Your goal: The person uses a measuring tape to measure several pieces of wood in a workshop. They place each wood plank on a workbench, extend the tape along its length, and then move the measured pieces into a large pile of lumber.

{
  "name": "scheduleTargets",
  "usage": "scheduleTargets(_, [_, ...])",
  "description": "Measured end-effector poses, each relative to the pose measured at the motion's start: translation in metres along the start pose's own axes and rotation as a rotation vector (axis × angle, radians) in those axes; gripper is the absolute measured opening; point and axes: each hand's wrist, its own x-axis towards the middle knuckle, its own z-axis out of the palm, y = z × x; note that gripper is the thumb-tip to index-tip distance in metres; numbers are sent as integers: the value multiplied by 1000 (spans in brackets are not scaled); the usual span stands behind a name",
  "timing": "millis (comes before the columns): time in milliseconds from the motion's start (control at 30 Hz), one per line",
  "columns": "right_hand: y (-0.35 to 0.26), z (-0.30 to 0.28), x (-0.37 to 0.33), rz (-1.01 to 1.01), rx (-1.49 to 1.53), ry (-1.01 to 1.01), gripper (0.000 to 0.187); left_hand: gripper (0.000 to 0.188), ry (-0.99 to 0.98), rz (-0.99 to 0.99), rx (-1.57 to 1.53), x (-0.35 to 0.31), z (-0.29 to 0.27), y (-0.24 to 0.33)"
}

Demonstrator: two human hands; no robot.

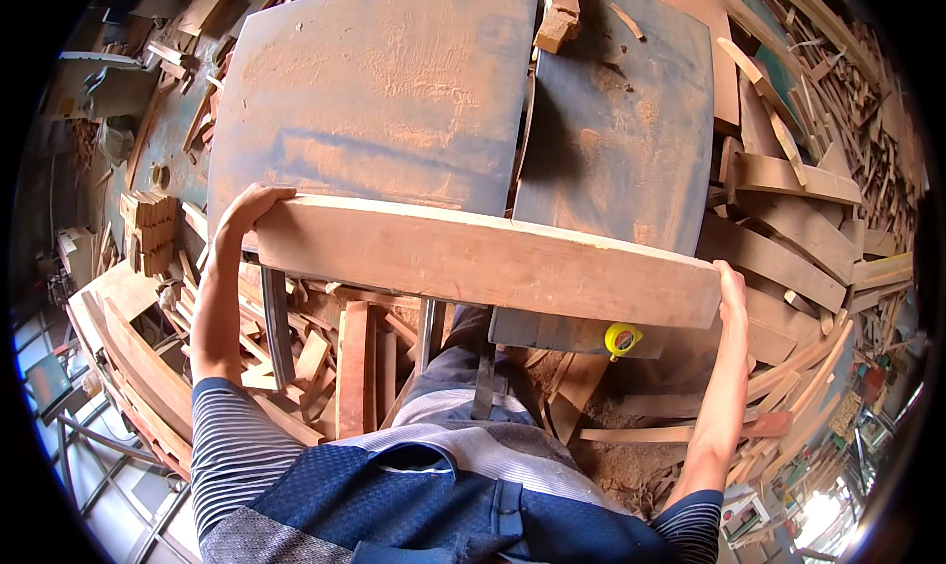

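Note:
A long, thick wooden board [483,264] spans the near edge of a steel machine table [374,101], held between both of my hands. My left hand [258,207] is closed on its left end, fingers over the upper corner. At the other end my right hand [731,290] grips the right edge, with most of its fingers hidden behind the wood. Just below the board's right part, a yellow tape measure [622,339] sits on a lower grey metal surface.
A narrow gap [522,135] splits the dusty tabletop. A wooden block [559,22] juts over it at the far side. Curved offcuts [798,180] pile up on the right, and long curved boards [138,352] lie at left. Wood scraps [305,362] and sawdust [631,465] cover the floor below.

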Motion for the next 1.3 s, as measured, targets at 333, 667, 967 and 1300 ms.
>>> scheduleTargets(333, [2, 6, -70, -388, 787, -50, 46, 40, 257, 262, -602, -38, 4, -73])
scheduleTargets(667, [20, 15, -70, -166, 844, 99, 56, 50, 539, 180, -838, -41, 47, -81])
scheduleTargets(967, [37, 32, -95, -295, 548, 173, 54, 61, 448, 179, -404, -34, 54, -91])
scheduleTargets(1300, [32, 42, -82, -222, 505, 226, 50, 72, 465, 94, -289, -40, 36, -56])
